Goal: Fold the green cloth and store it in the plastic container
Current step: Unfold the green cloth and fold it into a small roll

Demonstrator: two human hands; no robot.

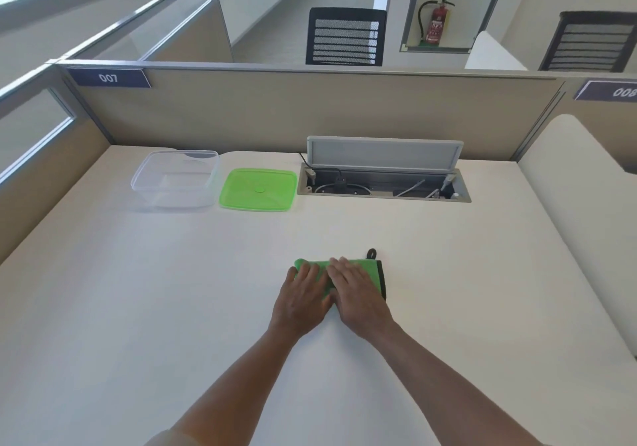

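The green cloth [370,269], with a dark edge and a small black loop at its far right corner, lies folded small on the white desk [172,290]. Both of my hands rest flat on top of it. My left hand [301,295] covers its left part, and my right hand [356,290] covers the middle and right, fingers spread and pressing down. Most of the cloth is hidden under them. The clear plastic container [175,178] stands open and empty at the back left. Its green lid [258,188] lies flat just to its right.
An open cable hatch [384,178] with plugs and wires sits in the desk at the back right, its grey flap raised. Beige partition panels wall the desk at the back and left. A white rounded divider [582,176] borders the right side.
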